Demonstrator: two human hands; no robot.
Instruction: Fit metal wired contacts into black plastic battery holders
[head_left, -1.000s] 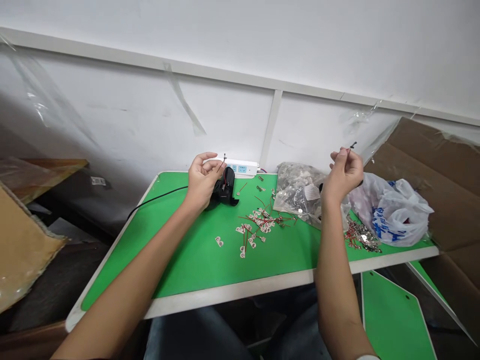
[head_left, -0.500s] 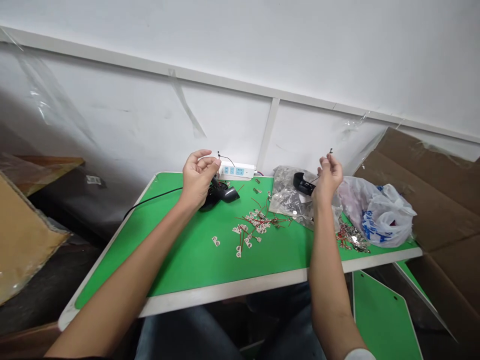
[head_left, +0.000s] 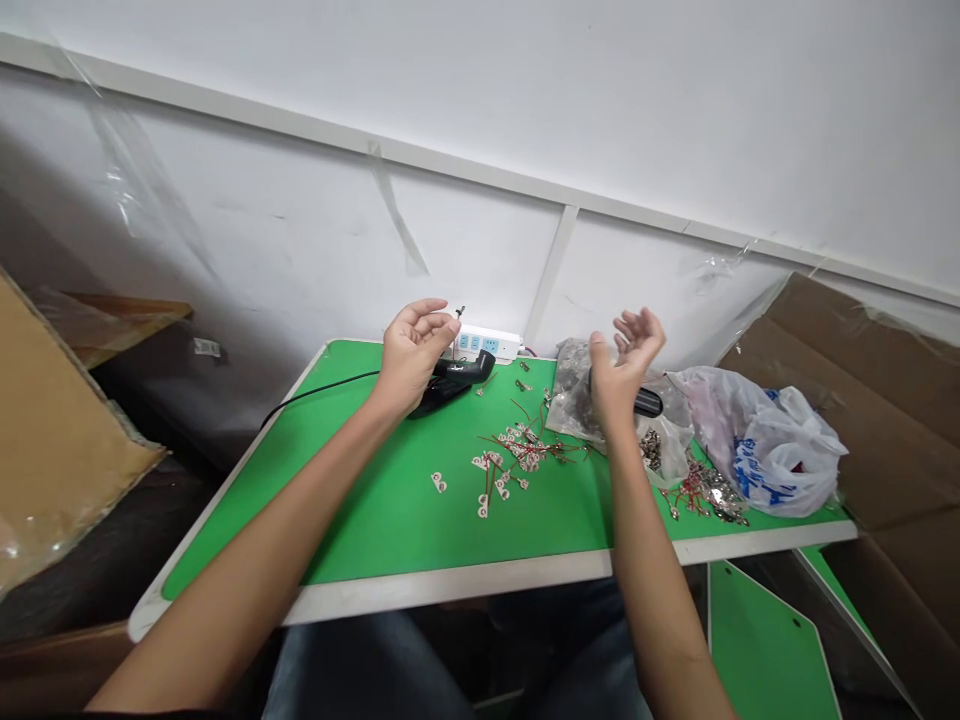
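Note:
My left hand [head_left: 420,345] is raised over the back of the table, thumb and fingertips pinched on a small dark part with a thin wire [head_left: 460,312]. Just beyond and below it sits a black device with a curved arm [head_left: 474,370], its cable running off to the left. My right hand [head_left: 628,360] is held up with palm turned and fingers spread; nothing shows in its fingers. Behind it, partly hidden, a rounded black object [head_left: 648,402] appears over a clear plastic bag of small metal parts [head_left: 574,400].
Small white-and-metal pieces with red wires [head_left: 525,450] lie scattered on the green table [head_left: 360,540]. A white power strip [head_left: 487,343] stands against the wall. To the right are a white plastic bag [head_left: 791,450], a pile of metal pieces [head_left: 709,490] and a large cardboard box [head_left: 810,350].
My right hand has opened and turned, moving slightly left and down; the small dark piece at its fingertips is no longer visible there. My left hand keeps its pinch. The view has shifted slightly.

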